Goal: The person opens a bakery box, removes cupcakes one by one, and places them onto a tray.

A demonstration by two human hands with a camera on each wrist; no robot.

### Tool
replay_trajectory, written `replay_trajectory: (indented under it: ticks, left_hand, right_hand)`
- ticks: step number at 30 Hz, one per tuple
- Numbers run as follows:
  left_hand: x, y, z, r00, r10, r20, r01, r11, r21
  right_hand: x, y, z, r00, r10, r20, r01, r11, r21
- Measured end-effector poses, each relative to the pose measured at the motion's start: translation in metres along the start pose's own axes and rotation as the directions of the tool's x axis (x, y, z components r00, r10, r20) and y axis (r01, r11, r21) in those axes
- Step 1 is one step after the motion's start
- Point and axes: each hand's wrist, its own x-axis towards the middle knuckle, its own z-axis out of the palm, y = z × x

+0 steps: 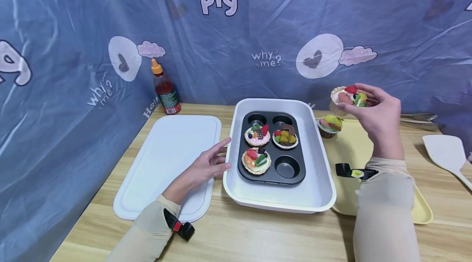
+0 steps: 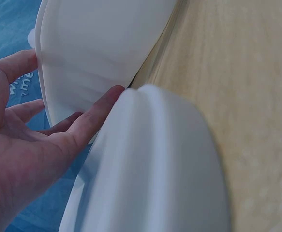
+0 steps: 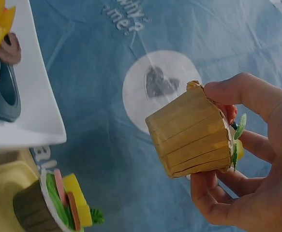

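Note:
My right hand [image 1: 381, 112] grips a fruit-topped cupcake [image 3: 191, 135] by its rim, raised above the yellow tray [image 1: 346, 151]. Its wrapper is tan and pleated, with strawberry and green pieces on top. With fingers spread, my left hand [image 1: 206, 166] touches the left side of the white bin [image 1: 321, 188]. Inside that bin lies a dark muffin tin [image 1: 273, 176]. Three fruit-topped cupcakes sit in its cups: a pink one [image 1: 257, 135], one with orange chunks [image 1: 285, 137] and a cream one [image 1: 256, 161]. The other three cups hold nothing.
Another cupcake [image 1: 329, 125] in a brown wrapper stands at the yellow tray's far left corner. A white board [image 1: 166, 159] lies left of the bin, with a sauce bottle [image 1: 167, 92] behind. At right are a white spatula [image 1: 446, 151] and metal utensils [image 1: 420, 119].

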Motion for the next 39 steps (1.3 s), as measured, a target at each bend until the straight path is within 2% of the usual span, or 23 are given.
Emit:
replay_trajectory:
  ticks: [15, 21, 25, 28, 30, 39]
  left_hand:
    - [0.001, 0.001, 0.000, 1.000, 0.013, 0.013, -0.013, 1.000, -0.023]
    - [0.001, 0.001, 0.000, 1.000, 0.009, 0.009, -0.009, 1.000, -0.016]
    - [0.002, 0.001, 0.000, 1.000, -0.001, 0.001, 0.001, 1.000, -0.007]
    - [0.002, 0.001, 0.000, 1.000, -0.005, -0.004, 0.005, 1.000, 0.001]
    - [0.001, 0.000, 0.000, 1.000, -0.009, -0.007, 0.009, 1.000, 0.004]
    - [0.002, -0.001, 0.000, 1.000, -0.011, -0.009, 0.011, 1.000, 0.004]
  right_hand:
    - [0.012, 0.030, -0.018, 0.988, 0.155, -0.029, -0.153, 0.987, 0.045]
    - [0.018, 0.043, -0.025, 0.967, 0.251, -0.045, -0.245, 0.963, 0.116]
    - [0.021, 0.052, -0.025, 0.948, 0.316, -0.051, -0.311, 0.947, 0.080]
    - [0.024, 0.060, -0.026, 0.938, 0.342, -0.058, -0.341, 0.940, 0.023]
    - [0.025, 0.065, -0.025, 0.932, 0.357, -0.066, -0.356, 0.934, 0.020]
    - [0.029, 0.081, -0.023, 0.922, 0.377, -0.090, -0.378, 0.926, 0.008]
